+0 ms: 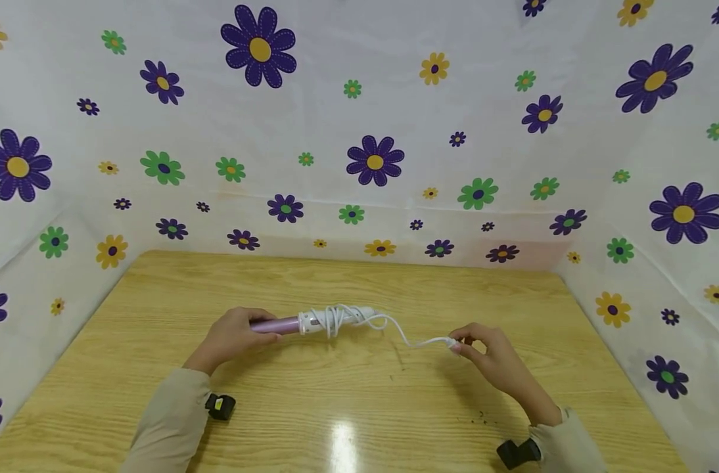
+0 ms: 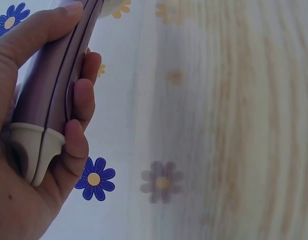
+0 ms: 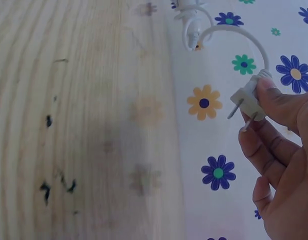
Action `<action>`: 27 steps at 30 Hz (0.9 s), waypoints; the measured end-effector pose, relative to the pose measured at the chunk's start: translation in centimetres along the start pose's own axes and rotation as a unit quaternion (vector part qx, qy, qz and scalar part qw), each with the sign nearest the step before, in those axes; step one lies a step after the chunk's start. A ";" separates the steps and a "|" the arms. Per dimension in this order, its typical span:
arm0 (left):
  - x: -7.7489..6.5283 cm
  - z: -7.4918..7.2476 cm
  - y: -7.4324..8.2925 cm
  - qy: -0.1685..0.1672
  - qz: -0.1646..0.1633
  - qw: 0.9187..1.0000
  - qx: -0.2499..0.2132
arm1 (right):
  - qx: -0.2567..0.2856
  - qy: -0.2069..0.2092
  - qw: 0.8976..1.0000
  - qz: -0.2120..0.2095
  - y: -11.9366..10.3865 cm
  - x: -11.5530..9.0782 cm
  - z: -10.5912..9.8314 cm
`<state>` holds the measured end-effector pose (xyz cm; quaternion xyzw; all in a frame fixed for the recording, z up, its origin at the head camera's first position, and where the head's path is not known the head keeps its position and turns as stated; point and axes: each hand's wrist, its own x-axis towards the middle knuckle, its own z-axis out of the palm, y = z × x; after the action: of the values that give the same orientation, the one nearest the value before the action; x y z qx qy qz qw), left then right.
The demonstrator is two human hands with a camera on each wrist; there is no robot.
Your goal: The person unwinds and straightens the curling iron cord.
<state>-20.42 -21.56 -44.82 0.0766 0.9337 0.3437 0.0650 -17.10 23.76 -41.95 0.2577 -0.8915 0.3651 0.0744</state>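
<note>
A hair curling iron point(image 1: 282, 325) with a purple barrel and white handle is held over the table, tilted slightly up to the right. My left hand point(image 1: 236, 334) grips it by the barrel; in the left wrist view, fingers wrap the purple barrel point(image 2: 49, 85) near its cream tip point(image 2: 36, 145). Loops of white cord point(image 1: 334, 320) are wound round the handle. From there a loose stretch of cord runs right to a white two-pin plug point(image 3: 249, 100). My right hand point(image 1: 492, 358) pinches this plug between thumb and fingers, its metal pins pointing outward.
Under both hands lies a wood-grain table point(image 1: 312, 407). Small dark specks point(image 1: 480, 417) mark its surface near the right forearm. White cloth walls point(image 1: 312, 118) printed with flowers stand at the back and both sides. Each wrist carries a black camera point(image 1: 220, 406).
</note>
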 end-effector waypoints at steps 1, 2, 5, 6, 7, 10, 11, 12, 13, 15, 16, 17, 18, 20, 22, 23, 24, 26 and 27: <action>0.0 0.0 0.0 0.003 -0.004 1.000 0.001 | 0.000 -0.006 1.000 -0.002 0.1 -0.2 -0.1; 0.0 -0.1 0.0 0.004 -0.005 1.000 0.002 | -0.001 -0.013 1.000 -0.003 0.3 -0.3 -0.1; 0.1 -0.2 0.1 0.006 -0.010 1.000 0.003 | 0.000 -0.032 0.999 -0.013 0.7 -0.7 -0.1; 0.1 -0.2 0.2 0.007 -0.012 1.000 0.002 | 0.002 -0.039 0.999 -0.017 0.9 -0.8 -0.1; 0.1 -0.2 0.3 0.007 -0.012 1.000 0.001 | 0.002 -0.045 0.999 -0.020 1.1 -0.9 -0.2; 0.1 -0.4 0.4 0.011 -0.016 1.000 0.001 | 0.002 -0.063 0.998 -0.024 1.5 -1.1 -0.3; 0.1 -0.4 0.4 0.014 -0.018 1.000 0.001 | 0.001 -0.070 0.997 -0.021 1.7 -1.1 -0.4; 0.1 -0.5 0.4 0.016 -0.020 1.000 0.001 | 0.002 -0.079 0.997 -0.015 1.8 -1.1 -0.5; 0.1 -0.6 0.4 0.018 -0.021 1.000 0.001 | 0.003 -0.086 0.996 -0.008 1.9 -1.1 -0.6; 0.0 -0.7 0.3 0.022 -0.022 1.000 0.000 | -0.006 -0.097 0.995 0.015 2.0 -1.0 -0.8; 0.0 -0.8 0.3 0.024 -0.022 0.999 -0.002 | -0.013 -0.101 0.994 0.033 2.1 -0.9 -0.9; 0.0 -0.8 0.3 0.025 -0.021 0.999 -0.004 | -0.021 -0.101 0.993 0.051 2.2 -0.8 -0.9; 0.0 -0.8 0.2 0.023 -0.019 1.000 -0.005 | -0.031 -0.101 0.992 0.069 2.3 -0.8 -0.9; 0.1 -0.6 0.2 0.019 -0.020 1.000 -0.006 | -0.052 -0.102 0.988 0.103 2.7 -0.6 -0.8; 0.1 -0.4 0.1 0.014 -0.023 1.000 -0.007 | -0.066 -0.106 0.984 0.125 3.1 -0.5 -0.5; 0.1 -0.2 0.0 0.012 -0.023 1.000 -0.007 | -0.073 -0.106 0.983 0.128 3.3 -0.5 -0.3; 0.1 -0.1 0.0 0.010 -0.023 1.000 -0.006 | -0.079 -0.108 0.983 0.128 3.5 -0.4 -0.1; 0.1 0.0 0.0 0.012 -0.021 1.000 -0.006 | -0.090 -0.110 0.982 0.123 3.8 -0.3 0.2; 0.1 0.1 0.1 0.013 -0.019 1.000 -0.007 | -0.097 -0.108 0.982 0.118 3.9 -0.3 0.3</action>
<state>-20.52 -21.44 -44.82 0.0537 0.9333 0.3500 0.0601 -18.85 25.95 -44.64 0.1803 -0.9496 0.2532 -0.0408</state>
